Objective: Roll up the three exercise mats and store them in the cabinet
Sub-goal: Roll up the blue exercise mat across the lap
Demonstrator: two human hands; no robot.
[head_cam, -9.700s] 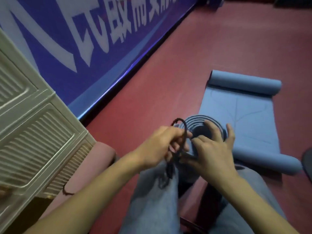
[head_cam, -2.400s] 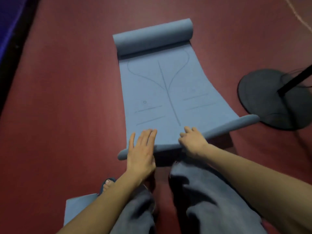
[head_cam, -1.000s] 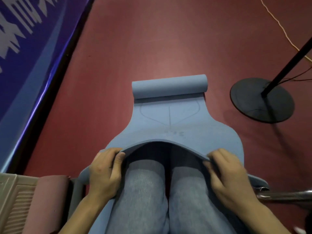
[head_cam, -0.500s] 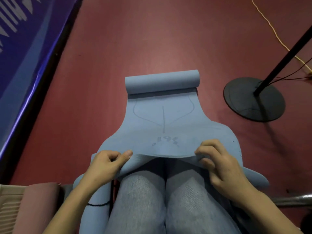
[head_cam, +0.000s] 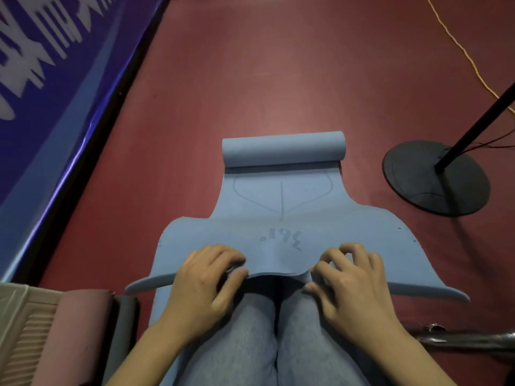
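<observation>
A blue exercise mat (head_cam: 278, 218) lies on the red floor in front of me, its far end curled into a roll and its near end lifted over my knees. My left hand (head_cam: 206, 280) and my right hand (head_cam: 348, 280) each grip the near edge with curled fingers, folding it over. At the lower left a rolled pink mat (head_cam: 75, 330) leans beside the cream cabinet (head_cam: 19, 316). A rolled blue mat (head_cam: 161, 316) shows under my left forearm, beside a dark grey roll (head_cam: 125, 324).
A black round stand base (head_cam: 434, 179) with a slanted pole stands on the floor at right, with a yellow cable (head_cam: 459, 48) behind it. A blue banner wall (head_cam: 50, 79) runs along the left. A metal bar (head_cam: 468, 337) lies at the lower right.
Both hands have moved up onto the mat's near edge and curl it forward, and the printed mark on the mat now shows fully. The camera shifted slightly.
</observation>
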